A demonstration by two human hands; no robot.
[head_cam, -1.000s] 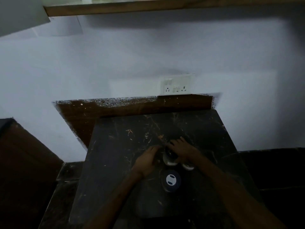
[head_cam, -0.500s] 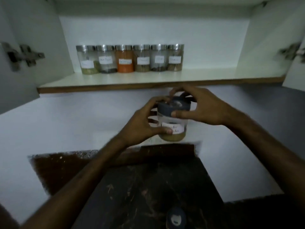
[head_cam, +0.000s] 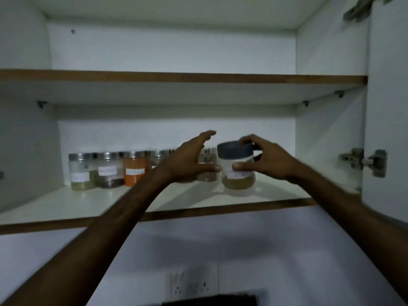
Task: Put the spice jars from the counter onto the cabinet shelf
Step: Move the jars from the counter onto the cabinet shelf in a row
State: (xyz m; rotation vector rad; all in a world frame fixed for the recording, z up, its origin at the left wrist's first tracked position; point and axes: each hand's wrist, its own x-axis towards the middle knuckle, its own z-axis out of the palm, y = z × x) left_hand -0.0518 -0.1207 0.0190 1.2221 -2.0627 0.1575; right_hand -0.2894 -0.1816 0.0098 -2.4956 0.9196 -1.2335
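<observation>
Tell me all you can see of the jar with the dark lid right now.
The dark-lidded jar is a clear, squat container, plastic or glass, with a wide dark blue-grey lid, a white label too blurred to read, and yellow-brown powder filling its lower part. It stands upright on or just above the lower shelf, right of the steel-lidded jars. The right hand grips its lid and side; the left hand is open beside it.

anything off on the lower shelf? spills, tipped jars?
Nothing stands out. The dark-lidded jar in the right hand is upright at the right end of the steel-lidded jars. No spill on the lower shelf.
</observation>
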